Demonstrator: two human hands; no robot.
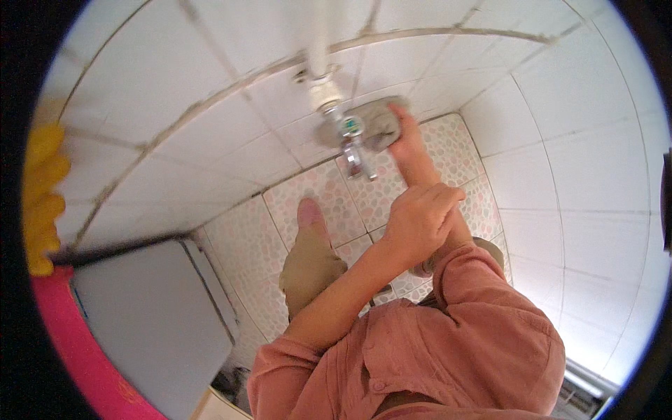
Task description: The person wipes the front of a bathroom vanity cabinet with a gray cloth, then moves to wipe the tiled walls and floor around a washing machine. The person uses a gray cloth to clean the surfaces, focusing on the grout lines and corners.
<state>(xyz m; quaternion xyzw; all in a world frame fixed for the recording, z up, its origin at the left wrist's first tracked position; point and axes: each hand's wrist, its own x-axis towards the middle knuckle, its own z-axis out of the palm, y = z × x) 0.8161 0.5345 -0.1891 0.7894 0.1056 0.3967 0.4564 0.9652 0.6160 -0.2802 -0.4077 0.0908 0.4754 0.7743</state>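
Note:
My right hand [407, 139] is stretched out low by the white-tiled wall, holding the right end of a grey cloth-like item [375, 118]. Motion blur hides its exact kind, and the tap covers part of it. A chrome tap [352, 144] with a green-marked top stands between the camera and this item. Across my right forearm lies my left hand [420, 218], its fingers wrapped around the bare skin above the rolled-up red sleeve [467, 262].
A white pipe [317, 42] runs down the tiled wall [220, 94] to the tap. My foot [311, 211] rests on pebble-patterned floor tiles [362, 210]. At left are a grey flat-topped panel [152, 310], a pink edge [79, 336] and a yellow wavy-edged item [44, 199].

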